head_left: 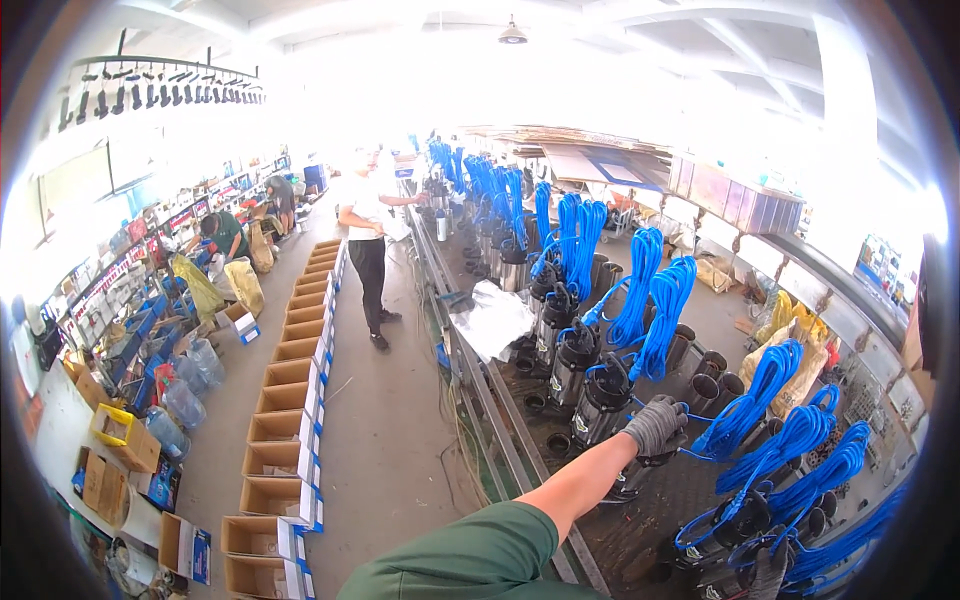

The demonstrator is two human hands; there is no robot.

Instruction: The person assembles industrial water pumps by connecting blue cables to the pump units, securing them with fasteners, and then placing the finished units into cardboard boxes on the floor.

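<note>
The lower edge cuts off the right hand (768, 574); the left hand (656, 427) partly hides 1 pump (626, 484)

Bright blue cables (672, 312), black-and-silver pumps (601, 398)

Big workshop, grey, faintly marked floor (405, 400). White glare washes out far end. Pale ceiling beams (745, 50), single pendant lamp (513, 34), thick white column (847, 90) on right. Left side: long cluttered shelving (118, 262), clear jugs (183, 405) on floor, dark pieces (136, 95) hanging overhead. Stacked flat sheets (590, 165) toward back.
</note>
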